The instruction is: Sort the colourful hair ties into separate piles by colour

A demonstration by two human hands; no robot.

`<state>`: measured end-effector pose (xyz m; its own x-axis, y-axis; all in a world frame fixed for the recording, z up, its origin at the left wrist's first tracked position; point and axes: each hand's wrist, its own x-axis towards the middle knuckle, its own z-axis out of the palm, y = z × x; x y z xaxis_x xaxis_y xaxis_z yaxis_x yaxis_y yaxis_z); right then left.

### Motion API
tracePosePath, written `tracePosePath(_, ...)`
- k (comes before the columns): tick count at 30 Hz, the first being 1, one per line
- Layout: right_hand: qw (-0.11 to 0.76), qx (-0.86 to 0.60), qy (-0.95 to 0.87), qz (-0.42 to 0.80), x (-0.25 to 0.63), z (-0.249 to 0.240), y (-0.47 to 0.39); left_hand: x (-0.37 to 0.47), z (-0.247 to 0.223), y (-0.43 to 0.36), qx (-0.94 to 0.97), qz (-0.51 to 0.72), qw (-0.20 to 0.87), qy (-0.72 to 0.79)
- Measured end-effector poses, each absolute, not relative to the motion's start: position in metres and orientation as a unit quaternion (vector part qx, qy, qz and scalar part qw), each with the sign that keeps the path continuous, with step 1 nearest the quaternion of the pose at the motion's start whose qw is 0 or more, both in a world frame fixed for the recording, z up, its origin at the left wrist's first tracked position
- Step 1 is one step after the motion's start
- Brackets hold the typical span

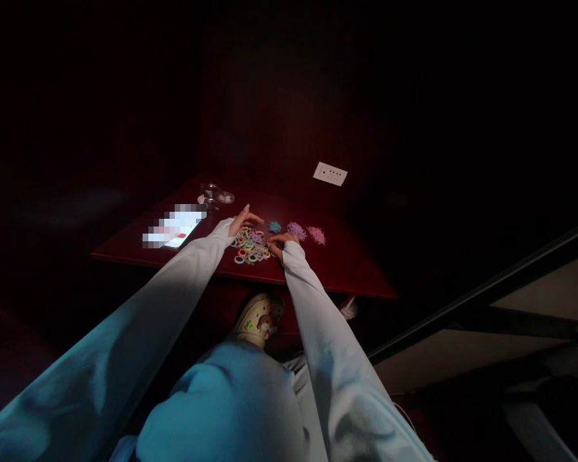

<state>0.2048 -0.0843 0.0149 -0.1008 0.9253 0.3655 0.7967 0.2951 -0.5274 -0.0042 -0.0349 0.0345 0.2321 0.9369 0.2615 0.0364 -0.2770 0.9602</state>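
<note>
A loose pile of small multicoloured rings [253, 247] lies near the front edge of the dark red table [351, 269]. My left hand [244, 221] is over the pile's upper left side, fingers apart, with nothing visible in them. At the pile's right side is my right hand [282, 242], its thumb and fingertips close together; whatever they hold, if anything, is too small to name. Behind and to the right are a small blue heap [274, 226], a purple heap [296, 230] and a pink heap [316, 235].
A lit phone [183, 228], partly pixelated, lies at the left of the table. Clear round containers [214, 196] stand behind it. A white socket plate [330, 174] is on the back panel. Below the table edge shows a beige clog [259, 319].
</note>
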Motion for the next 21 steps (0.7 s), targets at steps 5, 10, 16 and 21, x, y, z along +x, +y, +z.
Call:
tracePosePath(5, 0.321, -0.579, -0.741, 0.113, 0.206, 0.014, -0.085, -0.007, 0.04, -0.045, 0.664, 0.486, 0.405, 0.398)
tracePosePath(10, 0.325, -0.581, -0.736, 0.121, 0.206, 0.016, -0.085, -0.009, 0.035, -0.042, 0.68, 0.524, 0.325, 0.397)
tracePosePath(16, 0.324, -0.584, -0.733, 0.128, 0.206, 0.016, -0.083, -0.007, 0.026, -0.028, 0.7, 0.551, 0.266, 0.368)
tracePosePath(21, 0.364, -0.593, -0.706, 0.131, 0.209, 0.014, -0.078, -0.009, 0.028, -0.032, 0.73, 0.522, 0.216, 0.385)
